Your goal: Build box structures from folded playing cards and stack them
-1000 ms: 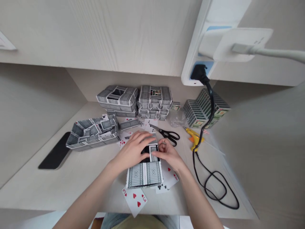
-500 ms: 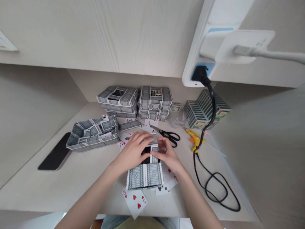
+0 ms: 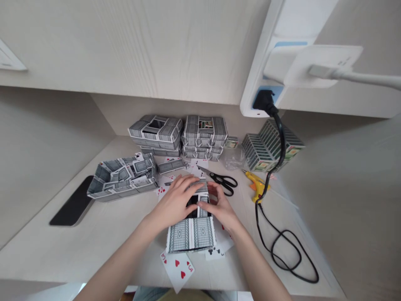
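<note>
My left hand lies spread over the top of a box-like structure of grey-backed playing cards, its fingers resting on the far cards. My right hand grips the same structure from the right, with its fingertips at a card edge near a dark opening. Part of the structure's top is hidden under both hands. A three of hearts lies loose on the white desk below the structure, and a club card lies beside it.
Stacked grey card constructions stand at the back, with a green-backed one to the right. A tray-like card form sits left. Black scissors, a yellow glue gun and its black cable lie right.
My hands stay on the card structure with little visible movement. The whole scene sits slightly lower in the view, from a small shift of my head.
</note>
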Action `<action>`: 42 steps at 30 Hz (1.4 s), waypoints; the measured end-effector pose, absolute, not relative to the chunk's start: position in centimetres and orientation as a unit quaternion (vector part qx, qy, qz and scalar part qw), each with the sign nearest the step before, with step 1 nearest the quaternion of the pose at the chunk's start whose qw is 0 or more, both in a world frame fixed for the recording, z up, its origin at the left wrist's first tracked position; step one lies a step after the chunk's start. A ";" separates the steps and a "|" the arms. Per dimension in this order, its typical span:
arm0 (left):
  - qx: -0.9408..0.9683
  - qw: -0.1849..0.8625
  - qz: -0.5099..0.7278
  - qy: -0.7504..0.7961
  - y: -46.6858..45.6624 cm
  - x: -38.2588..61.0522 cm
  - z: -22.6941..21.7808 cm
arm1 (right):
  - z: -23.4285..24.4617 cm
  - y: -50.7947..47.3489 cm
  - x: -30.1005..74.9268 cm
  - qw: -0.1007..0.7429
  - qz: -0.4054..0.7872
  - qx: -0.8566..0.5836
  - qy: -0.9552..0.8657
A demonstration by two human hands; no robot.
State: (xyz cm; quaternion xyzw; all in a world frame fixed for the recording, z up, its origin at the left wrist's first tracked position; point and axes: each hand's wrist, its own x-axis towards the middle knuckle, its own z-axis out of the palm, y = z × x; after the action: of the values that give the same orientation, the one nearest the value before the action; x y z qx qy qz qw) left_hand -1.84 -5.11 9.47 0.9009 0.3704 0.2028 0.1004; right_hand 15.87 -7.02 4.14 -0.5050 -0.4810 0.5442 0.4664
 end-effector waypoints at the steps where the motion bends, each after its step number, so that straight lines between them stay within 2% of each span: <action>1: 0.901 0.100 0.201 0.372 -5.1 -1.9 9.4 | 4.1 -7.0 15.9 0.467 0.547 -0.502 -0.480; 20: 0.898 0.112 0.189 0.382 -5.3 -2.1 9.8 | 4.0 -7.0 15.3 0.497 0.544 -0.466 -0.489; 42: 0.900 0.083 0.191 0.382 -5.6 -3.2 10.3 | 5.5 -5.6 14.7 0.436 0.527 -0.491 -0.540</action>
State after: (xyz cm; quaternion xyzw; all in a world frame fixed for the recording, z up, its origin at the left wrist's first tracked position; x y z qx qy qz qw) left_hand -3.17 -5.60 10.28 0.9003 0.3821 0.1913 0.0831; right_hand 14.68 -5.62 5.52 -0.4905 -0.5404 0.5268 0.4358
